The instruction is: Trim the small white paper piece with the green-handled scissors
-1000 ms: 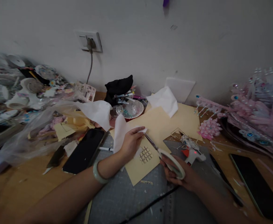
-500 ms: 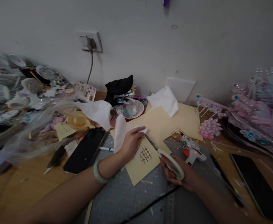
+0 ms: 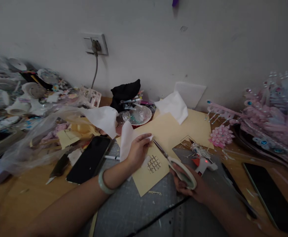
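My left hand (image 3: 137, 150) pinches a white sheet of tissue-like paper (image 3: 125, 140) against a tan sheet of paper (image 3: 168, 135) that has a small lattice pattern (image 3: 154, 163) cut into it. My right hand (image 3: 192, 186) grips white-handled scissors (image 3: 176, 163); their blades point up-left toward my left fingertips, along the tan sheet's edge. A pale green bangle (image 3: 102, 182) sits on my left wrist. Both sheets lie over a grey cutting mat (image 3: 134, 210).
A black phone (image 3: 89, 159) lies left of my left hand, another dark phone (image 3: 272, 197) at the far right. A glue gun (image 3: 203, 161) rests right of the scissors. Pink beaded ornaments (image 3: 269, 118), a clear bowl (image 3: 137, 116) and cluttered craft supplies (image 3: 23, 95) line the wall.
The scissors and my right hand have shifted slightly; my left fingers moved a little on the white paper. Everything else is still.
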The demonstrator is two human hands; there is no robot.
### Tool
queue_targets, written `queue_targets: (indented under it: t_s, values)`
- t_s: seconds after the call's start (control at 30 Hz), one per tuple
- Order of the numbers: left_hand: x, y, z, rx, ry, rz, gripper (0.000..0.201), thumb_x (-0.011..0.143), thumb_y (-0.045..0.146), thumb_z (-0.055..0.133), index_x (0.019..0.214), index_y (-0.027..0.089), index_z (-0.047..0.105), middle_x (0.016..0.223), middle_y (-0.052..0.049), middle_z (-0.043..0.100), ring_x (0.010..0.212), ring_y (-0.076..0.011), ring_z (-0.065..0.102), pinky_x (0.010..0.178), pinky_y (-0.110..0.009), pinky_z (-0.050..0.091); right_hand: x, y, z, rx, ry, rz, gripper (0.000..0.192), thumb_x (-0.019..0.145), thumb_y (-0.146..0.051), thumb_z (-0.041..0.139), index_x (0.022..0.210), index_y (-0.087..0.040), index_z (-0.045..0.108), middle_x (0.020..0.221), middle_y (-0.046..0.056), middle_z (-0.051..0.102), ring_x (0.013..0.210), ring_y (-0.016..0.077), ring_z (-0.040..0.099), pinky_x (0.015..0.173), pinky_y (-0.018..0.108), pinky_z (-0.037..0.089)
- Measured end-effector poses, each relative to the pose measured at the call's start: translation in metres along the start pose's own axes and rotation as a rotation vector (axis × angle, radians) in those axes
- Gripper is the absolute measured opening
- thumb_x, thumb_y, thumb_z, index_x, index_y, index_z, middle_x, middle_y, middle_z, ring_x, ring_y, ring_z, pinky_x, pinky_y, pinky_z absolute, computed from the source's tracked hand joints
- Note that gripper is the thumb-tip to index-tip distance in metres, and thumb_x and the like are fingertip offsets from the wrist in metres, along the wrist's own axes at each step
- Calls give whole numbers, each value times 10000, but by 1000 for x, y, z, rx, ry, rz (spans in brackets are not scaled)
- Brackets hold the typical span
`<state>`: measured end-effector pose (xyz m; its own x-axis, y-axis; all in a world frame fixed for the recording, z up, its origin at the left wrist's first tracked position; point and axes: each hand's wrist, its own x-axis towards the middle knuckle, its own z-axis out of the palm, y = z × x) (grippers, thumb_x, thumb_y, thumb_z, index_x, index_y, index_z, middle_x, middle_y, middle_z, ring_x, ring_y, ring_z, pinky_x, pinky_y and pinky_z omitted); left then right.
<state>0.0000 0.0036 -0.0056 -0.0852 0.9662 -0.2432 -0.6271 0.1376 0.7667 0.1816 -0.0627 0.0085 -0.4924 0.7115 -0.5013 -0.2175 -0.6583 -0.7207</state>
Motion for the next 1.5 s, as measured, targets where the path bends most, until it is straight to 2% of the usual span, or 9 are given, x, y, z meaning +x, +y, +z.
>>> queue_targets:
  t_s: [0.17,0.33,0.53,0.83,1.2,1.5]
  values:
    - [0,0,1,-16,-14,3,166,547,137,662,711,119,636,661,3,587,574,-66,499,570,-195,364,1,-2,0,2,-27,26,326,658,-456,639,670,-146,539,394,-74,383,295,5,224,250,115,137]
    - [-1,-1,0,2,-31,-45,198,555,111,650,750,139,635,646,5,593,593,-82,525,596,-205,376,2,-2,0,21,-20,43,345,617,-454,672,656,-140,536,379,-75,380,290,9,243,241,115,146]
    - [-3,0,1,27,-30,-65,230,558,113,644,787,130,641,683,-12,618,630,-98,546,619,-211,389,3,-2,0,10,-33,56,337,645,-456,653,660,-140,535,366,-75,386,277,7,232,239,116,145]
    - [-4,2,3,28,9,-96,302,536,105,636,836,135,639,614,-10,617,613,-108,562,612,-212,400,1,-4,2,19,-52,69,344,642,-462,651,670,-141,531,353,-81,384,255,1,222,242,121,132]
    - [-5,1,3,65,-5,-103,303,545,111,631,844,152,643,680,-25,644,651,-135,578,646,-248,427,0,-5,4,-9,16,50,346,611,-449,676,648,-144,515,412,-77,395,302,3,225,255,123,139]
    - [-4,1,2,49,-4,-101,306,535,102,631,837,147,647,650,-23,637,621,-133,575,607,-238,422,0,-9,10,-33,7,66,342,618,-444,660,612,-155,477,353,-96,360,268,0,196,240,124,124]
